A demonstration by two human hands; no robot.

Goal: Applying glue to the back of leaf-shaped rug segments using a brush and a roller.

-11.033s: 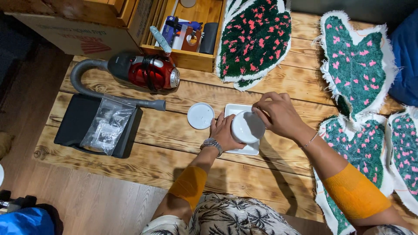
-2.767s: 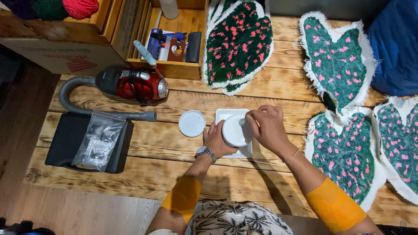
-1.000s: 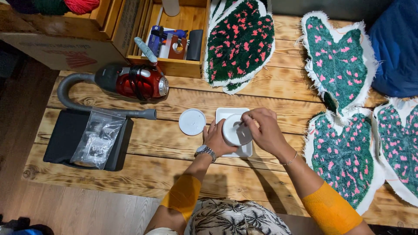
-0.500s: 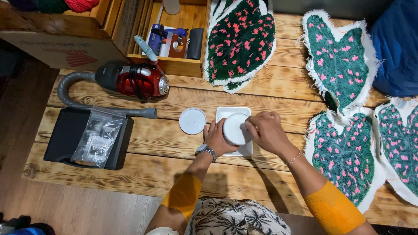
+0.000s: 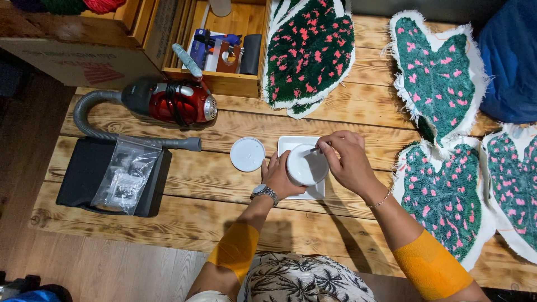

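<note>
My left hand point(image 5: 281, 178) grips a round white jar point(image 5: 307, 165) from its left side, holding it tilted over a square white tray point(image 5: 291, 145) on the wooden table. My right hand point(image 5: 348, 160) is at the jar's rim, pinching a thin stick-like tool point(image 5: 314, 150) whose tip reaches into the jar's white contents. The jar's round white lid point(image 5: 247, 154) lies flat on the table just left of the tray.
A small red vacuum with a grey hose point(image 5: 173, 102) lies at the left, beside a black case with a plastic bag point(image 5: 124, 173) on it. Green-and-pink tufted leaf rugs point(image 5: 309, 49) point(image 5: 441, 193) lie at the back and right. A wooden crate point(image 5: 229, 39) holds tools.
My right hand has shifted from the jar's right side up to its rim, with the tool's tip now inside the jar. The left hand keeps its hold.
</note>
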